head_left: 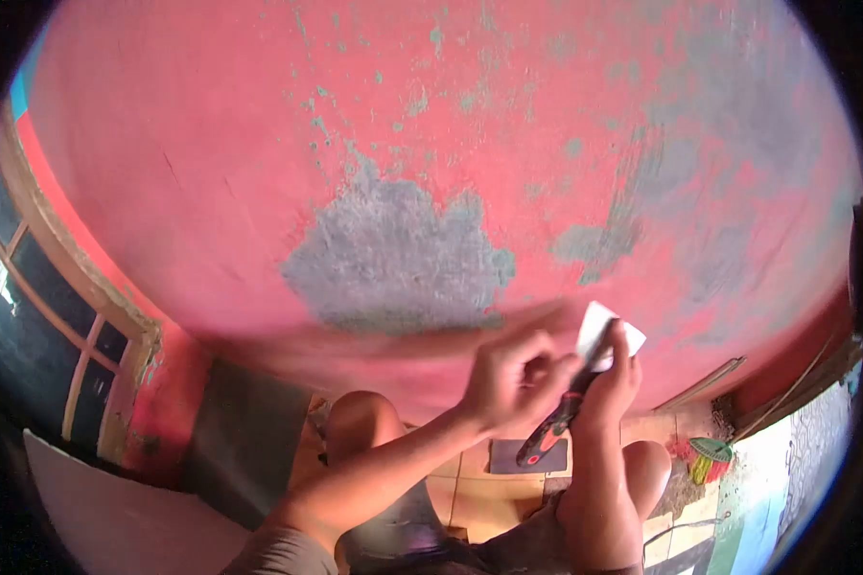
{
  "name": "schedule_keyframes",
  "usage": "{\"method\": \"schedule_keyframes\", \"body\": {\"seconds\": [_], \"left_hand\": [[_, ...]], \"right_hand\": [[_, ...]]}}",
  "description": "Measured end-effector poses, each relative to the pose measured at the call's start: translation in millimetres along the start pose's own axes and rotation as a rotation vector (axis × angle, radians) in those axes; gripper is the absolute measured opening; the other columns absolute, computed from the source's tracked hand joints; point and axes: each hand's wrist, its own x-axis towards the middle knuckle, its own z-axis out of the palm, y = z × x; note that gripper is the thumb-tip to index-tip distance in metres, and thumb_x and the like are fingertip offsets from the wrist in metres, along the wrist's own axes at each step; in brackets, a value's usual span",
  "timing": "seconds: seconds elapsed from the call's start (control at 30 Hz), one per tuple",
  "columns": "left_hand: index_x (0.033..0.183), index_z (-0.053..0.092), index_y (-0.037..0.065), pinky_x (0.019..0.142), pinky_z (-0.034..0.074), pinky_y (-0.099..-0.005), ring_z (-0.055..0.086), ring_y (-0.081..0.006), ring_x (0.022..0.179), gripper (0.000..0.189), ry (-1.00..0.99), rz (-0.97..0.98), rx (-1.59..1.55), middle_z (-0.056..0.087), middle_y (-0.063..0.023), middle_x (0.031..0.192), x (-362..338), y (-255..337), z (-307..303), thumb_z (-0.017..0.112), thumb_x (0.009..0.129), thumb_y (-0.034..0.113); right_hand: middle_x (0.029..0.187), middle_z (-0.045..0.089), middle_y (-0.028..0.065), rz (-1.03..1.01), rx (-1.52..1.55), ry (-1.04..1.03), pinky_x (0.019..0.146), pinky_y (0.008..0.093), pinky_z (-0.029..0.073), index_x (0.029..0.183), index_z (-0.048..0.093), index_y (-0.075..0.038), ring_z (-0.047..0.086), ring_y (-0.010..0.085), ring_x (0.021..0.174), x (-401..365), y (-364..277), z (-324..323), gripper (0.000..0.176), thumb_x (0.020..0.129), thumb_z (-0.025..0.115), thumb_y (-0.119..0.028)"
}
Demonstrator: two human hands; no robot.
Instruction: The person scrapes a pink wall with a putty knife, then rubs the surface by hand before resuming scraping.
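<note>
My right hand [612,386] grips a putty knife [548,433] with a black and red handle. Its wide blade [594,326] looks bright white and points up toward the wall, with a finger laid along it. Close beside the blade, on its left, is my left hand [518,381], slightly blurred. Its fingers are curled in, and whatever may be in them is hidden. Both hands are in front of a pink wall [230,240], which has a large bare grey patch [393,254] with ragged greenish edges.
My bent knees [364,417] are below, over a tiled floor [479,503]. A dark flat rectangular piece [527,456] lies between them. A framed window [53,316] is at left, and a green and red broom [710,458] at right. More flaking paint [594,244] marks the wall.
</note>
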Motion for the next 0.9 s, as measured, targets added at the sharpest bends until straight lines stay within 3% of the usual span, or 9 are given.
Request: {"method": "schedule_keyframes", "body": {"seconds": [0.13,0.23,0.33,0.37,0.5,0.7,0.9], "left_hand": [[0.081,0.058,0.005,0.056,0.038,-0.025,0.048,-0.0047,0.064,0.032,0.082,-0.207,0.084,0.052,0.0022,0.068,-24,-45,-16,0.064,0.1,0.03],[0.079,0.054,0.004,0.055,0.034,-0.0267,0.042,-0.005,0.063,0.035,0.139,-0.348,-0.122,0.046,0.0041,0.066,-32,-58,-17,0.059,0.103,0.029],[0.081,0.054,0.004,0.057,0.035,-0.0269,0.042,-0.0048,0.066,0.037,0.138,-0.357,-0.186,0.044,0.0053,0.07,-37,-61,-18,0.054,0.106,0.032],[0.084,0.056,0.003,0.058,0.037,-0.0277,0.045,-0.006,0.067,0.036,0.146,-0.285,-0.162,0.05,0.0027,0.07,-36,-60,-18,0.054,0.106,0.031],[0.106,0.063,-0.002,0.069,0.048,-0.0279,0.056,-0.0074,0.081,0.03,0.054,-0.331,-0.123,0.065,-0.0006,0.087,-43,-61,-15,0.05,0.108,0.025],[0.105,0.064,-0.002,0.071,0.048,-0.028,0.056,-0.0077,0.083,0.03,0.065,-0.337,-0.168,0.065,-0.0004,0.089,-38,-54,-11,0.05,0.108,0.024],[0.111,0.065,-0.003,0.082,0.049,-0.0312,0.058,-0.0106,0.094,0.039,0.111,-0.292,-0.185,0.067,-0.0034,0.099,-28,-56,-13,0.044,0.11,0.03]], "right_hand": [[0.078,0.059,-0.0036,-0.06,-0.175,-0.141,0.059,0.0232,0.039,0.088,0.065,-0.003,0.05,0.005,0.069,-17,21,9,0.026,0.1,0.066,-0.027],[0.071,0.059,-0.0033,-0.043,-0.253,-0.182,0.055,0.0242,0.039,0.083,0.064,-0.002,0.049,0.0051,0.063,-17,44,11,0.031,0.1,0.067,-0.028],[0.069,0.059,-0.003,-0.031,-0.328,-0.23,0.054,0.0253,0.041,0.08,0.063,-0.001,0.05,0.0051,0.062,-23,44,19,0.034,0.1,0.066,-0.028],[0.069,0.059,-0.0029,-0.032,-0.359,-0.242,0.054,0.0257,0.041,0.079,0.063,-0.001,0.05,0.0051,0.062,-25,43,22,0.035,0.101,0.066,-0.028],[0.066,0.057,-0.0039,-0.063,-0.335,-0.254,0.053,0.0262,0.04,0.075,0.062,-0.001,0.049,0.0049,0.061,-26,55,21,0.035,0.1,0.067,-0.026],[0.067,0.058,-0.0035,-0.044,-0.327,-0.247,0.054,0.0272,0.042,0.075,0.063,0.0,0.049,0.005,0.063,-20,61,15,0.035,0.099,0.067,-0.026],[0.072,0.064,0.0002,-0.057,-0.368,-0.214,0.06,0.0299,0.047,0.084,0.068,0.004,0.054,0.007,0.068,-25,51,23,0.035,0.098,0.069,-0.028]]}}
